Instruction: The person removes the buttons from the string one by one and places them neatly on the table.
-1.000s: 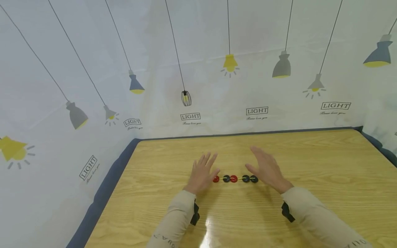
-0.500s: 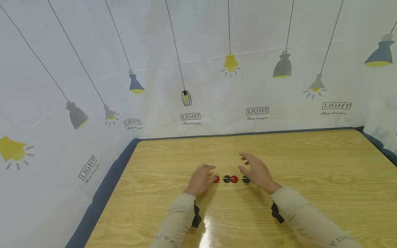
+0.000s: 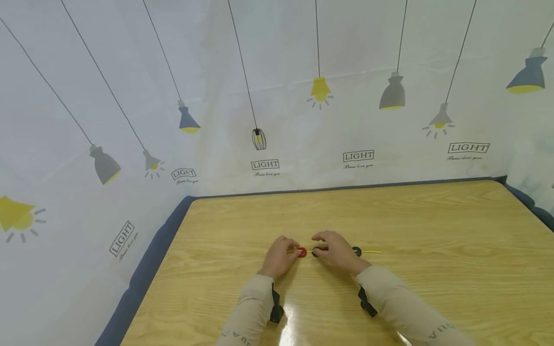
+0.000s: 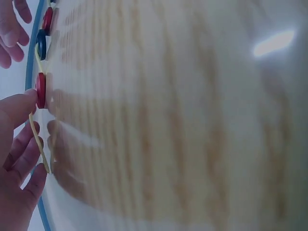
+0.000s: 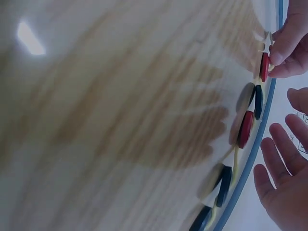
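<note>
A row of red and dark round buttons lies on a yellow string (image 3: pixel 372 252) across the wooden table. My left hand (image 3: pixel 278 257) pinches the left-end red button (image 3: pixel 303 252) at its edge; the left wrist view shows the thumb against this button (image 4: pixel 41 90), the string trailing past the other fingers. Above the row hovers my right hand (image 3: pixel 339 251), fingers loosely spread, the thumb close to a dark button (image 5: pixel 259 102). The right wrist view shows that hand apart from the buttons. In the head view it hides the second red button (image 5: pixel 245 130), while the right-end dark button (image 3: pixel 357 251) shows.
A wooden table (image 3: pixel 216 288) spreads around the row, with a dark blue border (image 3: pixel 143 262) along its edges. Behind stands a pale wall covering (image 3: pixel 290 110) printed with lamps. Black wrist straps (image 3: pixel 277 307) sit at both cuffs.
My right hand has moved left along the row, from the right-end buttons to above the middle. My left fingers have drawn in from a spread pose to the left-end red button.
</note>
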Available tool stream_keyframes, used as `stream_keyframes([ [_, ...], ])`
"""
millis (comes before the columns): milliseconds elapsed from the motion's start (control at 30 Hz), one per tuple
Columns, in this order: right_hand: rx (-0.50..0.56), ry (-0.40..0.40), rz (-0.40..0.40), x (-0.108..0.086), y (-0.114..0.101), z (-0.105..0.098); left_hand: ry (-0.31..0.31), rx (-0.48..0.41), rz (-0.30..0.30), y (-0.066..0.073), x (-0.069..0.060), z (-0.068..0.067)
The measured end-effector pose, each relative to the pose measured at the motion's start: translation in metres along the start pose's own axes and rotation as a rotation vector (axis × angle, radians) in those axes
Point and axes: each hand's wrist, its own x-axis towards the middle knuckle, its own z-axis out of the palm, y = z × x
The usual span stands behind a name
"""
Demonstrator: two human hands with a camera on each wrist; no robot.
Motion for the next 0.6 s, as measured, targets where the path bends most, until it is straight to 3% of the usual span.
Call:
stream_keyframes([
  [267,-0.013,-0.067,-0.017,0.008,0.006,0.011,0.075,-0.228,-0.017,-0.007,-0.003,0.002],
  [600,0.001,-0.056,0.012,0.012,0.005,0.014,0.117,-0.295,-0.040,-0.009,-0.005,0.003],
])
